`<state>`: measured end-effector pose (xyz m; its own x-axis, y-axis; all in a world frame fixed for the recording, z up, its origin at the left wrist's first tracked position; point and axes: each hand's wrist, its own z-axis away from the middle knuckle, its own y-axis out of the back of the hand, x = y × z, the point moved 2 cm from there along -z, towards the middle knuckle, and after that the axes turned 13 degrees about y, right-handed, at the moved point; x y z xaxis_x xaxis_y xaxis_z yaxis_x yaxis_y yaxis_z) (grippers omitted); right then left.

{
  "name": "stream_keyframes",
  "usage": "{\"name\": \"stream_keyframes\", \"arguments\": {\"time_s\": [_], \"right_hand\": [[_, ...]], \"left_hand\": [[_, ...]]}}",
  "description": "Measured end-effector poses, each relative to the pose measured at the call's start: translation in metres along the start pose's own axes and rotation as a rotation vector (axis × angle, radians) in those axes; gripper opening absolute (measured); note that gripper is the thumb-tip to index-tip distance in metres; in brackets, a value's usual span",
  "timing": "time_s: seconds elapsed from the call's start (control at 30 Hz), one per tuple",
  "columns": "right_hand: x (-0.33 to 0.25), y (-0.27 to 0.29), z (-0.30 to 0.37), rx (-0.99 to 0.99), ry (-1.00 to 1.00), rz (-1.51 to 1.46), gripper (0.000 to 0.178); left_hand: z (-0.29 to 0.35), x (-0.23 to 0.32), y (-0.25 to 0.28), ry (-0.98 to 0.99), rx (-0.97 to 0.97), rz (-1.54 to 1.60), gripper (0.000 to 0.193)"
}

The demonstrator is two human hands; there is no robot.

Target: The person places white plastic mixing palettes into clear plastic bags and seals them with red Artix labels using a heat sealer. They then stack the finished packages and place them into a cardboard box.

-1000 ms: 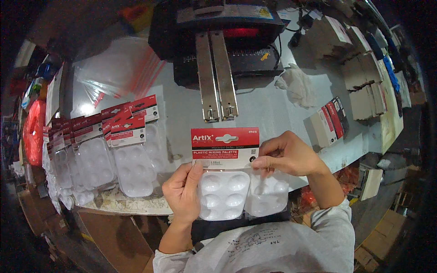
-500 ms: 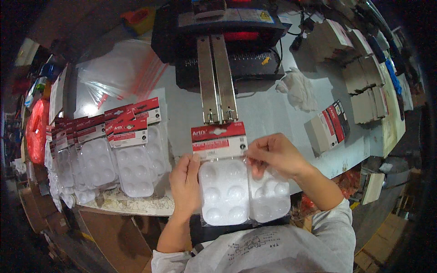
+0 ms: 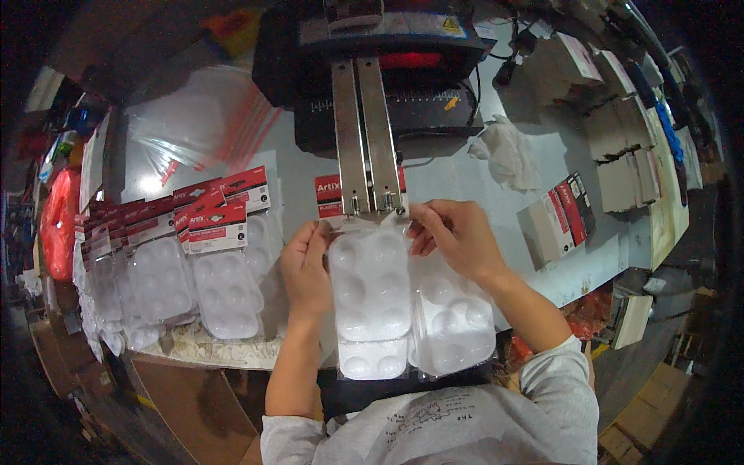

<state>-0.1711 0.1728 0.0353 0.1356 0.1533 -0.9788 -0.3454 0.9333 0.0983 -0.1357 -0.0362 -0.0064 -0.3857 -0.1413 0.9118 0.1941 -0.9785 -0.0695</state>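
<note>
Left hand [image 3: 304,267] and right hand [image 3: 459,242] pinch either side of a bagged white palette [image 3: 370,285] at the bench [image 3: 298,182] front. Metal bars [image 3: 348,132] partly cover its printed red-and-white card [image 3: 328,191]. Packed palettes [image 3: 161,271] lie left.

A white plastic palette with six round wells [image 3: 370,285], topped by a red and white cardboard header [image 3: 328,196], is held near its upper corners by the bare left hand [image 3: 308,262] and the bare right hand [image 3: 456,236]. The header is partly covered by two long silver metal bars [image 3: 377,132]. At left, similar carded packs [image 3: 225,291] are gathered.
</note>
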Motion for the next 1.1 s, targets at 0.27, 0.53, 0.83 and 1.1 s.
{"name": "stream_keyframes", "arguments": {"time_s": [0.27, 0.53, 0.83, 1.1], "right_hand": [[0.026, 0.183, 0.079, 0.673, 0.185, 1.275, 0.068], [0.069, 0.198, 0.099, 0.697, 0.162, 0.964, 0.064], [-0.051, 0.049, 0.063, 0.117, 0.328, 0.229, 0.041], [-0.06, 0.005, 0.026, -0.194, 0.072, 0.392, 0.042]], "left_hand": [[0.052, 0.069, 0.049, -0.438, 0.63, -1.095, 0.026], [0.07, 0.022, -0.066, -0.542, 0.047, -0.903, 0.02], [0.087, 0.038, -0.032, 0.098, -0.23, -0.014, 0.008], [0.087, 0.033, -0.029, -0.027, -0.084, -0.212, 0.014]]}}
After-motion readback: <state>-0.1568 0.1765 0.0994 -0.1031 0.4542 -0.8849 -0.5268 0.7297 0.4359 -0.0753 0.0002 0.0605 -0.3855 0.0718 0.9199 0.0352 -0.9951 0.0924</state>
